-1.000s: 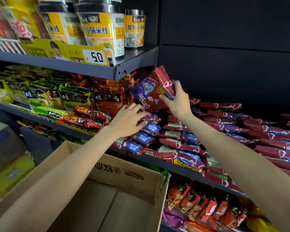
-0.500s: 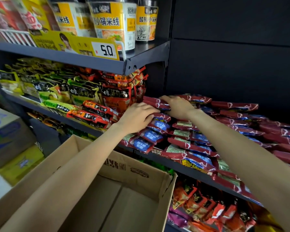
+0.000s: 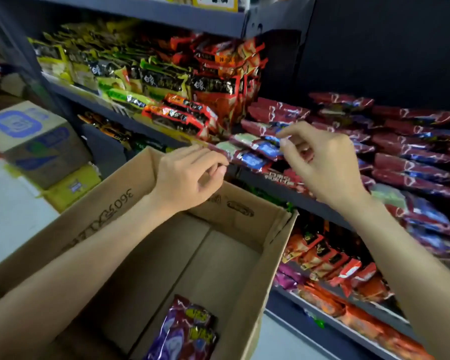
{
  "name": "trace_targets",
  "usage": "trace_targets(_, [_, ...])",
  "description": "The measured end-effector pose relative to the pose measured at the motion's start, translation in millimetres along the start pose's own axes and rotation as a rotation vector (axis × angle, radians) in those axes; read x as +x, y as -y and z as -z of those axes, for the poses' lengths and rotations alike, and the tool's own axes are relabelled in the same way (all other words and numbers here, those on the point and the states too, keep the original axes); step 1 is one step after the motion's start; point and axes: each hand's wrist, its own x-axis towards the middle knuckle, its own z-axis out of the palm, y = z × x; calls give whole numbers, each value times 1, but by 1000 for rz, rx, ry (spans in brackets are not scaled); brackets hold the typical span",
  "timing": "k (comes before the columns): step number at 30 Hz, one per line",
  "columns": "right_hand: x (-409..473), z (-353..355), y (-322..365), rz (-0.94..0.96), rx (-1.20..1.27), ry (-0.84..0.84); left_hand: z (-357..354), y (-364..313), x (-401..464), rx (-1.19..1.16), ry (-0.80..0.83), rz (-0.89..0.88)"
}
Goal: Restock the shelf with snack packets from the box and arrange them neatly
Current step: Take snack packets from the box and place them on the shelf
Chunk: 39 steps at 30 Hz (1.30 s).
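Observation:
An open cardboard box (image 3: 247,276) sits below me with red and purple snack packets (image 3: 185,331) lying at its near end. Rows of matching red and blue packets (image 3: 260,148) cover the middle shelf (image 3: 278,189). My left hand (image 3: 190,175) hovers over the box's far wall, just short of the shelf edge, fingers loosely curled and holding nothing. My right hand (image 3: 320,162) hangs in front of the shelf packets with fingers relaxed and spread, empty.
Yellow, green and orange packets (image 3: 166,81) fill the shelf's left part. Orange and red packets (image 3: 330,261) line the lower shelf. Stacked cartons (image 3: 34,141) stand on the left floor. A dark back panel (image 3: 374,48) rises behind the red packets.
The right hand laid the red packet on the shelf pile, then both hands drew back from the shelf toward the box. The view tilted down, showing packets in the box.

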Motion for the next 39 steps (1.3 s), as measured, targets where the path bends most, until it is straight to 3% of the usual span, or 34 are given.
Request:
trace_targets(2, [-24,-24,26,9,-15,131,19,-1,-40,-33,161,36])
trace_targets(6, [-57,-97,63,28,-176,685,36,11,-131,-14,731,168])
trace_targets(9, [-81,-161,86,67,-232,976,35,17,-199,40,1120,229])
trace_targets(13, [-120,-243,91,72,-357,1286,20,21,-261,75,1434,175])
trace_targets(18, [-196,-288,80,-214,-253,1450,-9,38,-305,58,1461,34])
trace_targets(23, [-243,-305,84,-283,-192,1532,-27,47,-334,-57,1499,22])
trace_targets(31, [-271,-316,83,-514,-85,1497,-46,16,-360,-402,1607,409])
trace_targets(35, [-265,-317,82,-614,-9,1476,-51,5,-371,-626,1556,630])
trace_targets(39, [-257,-315,83,-584,-26,1408,-49,-3,-380,-725,1416,837])
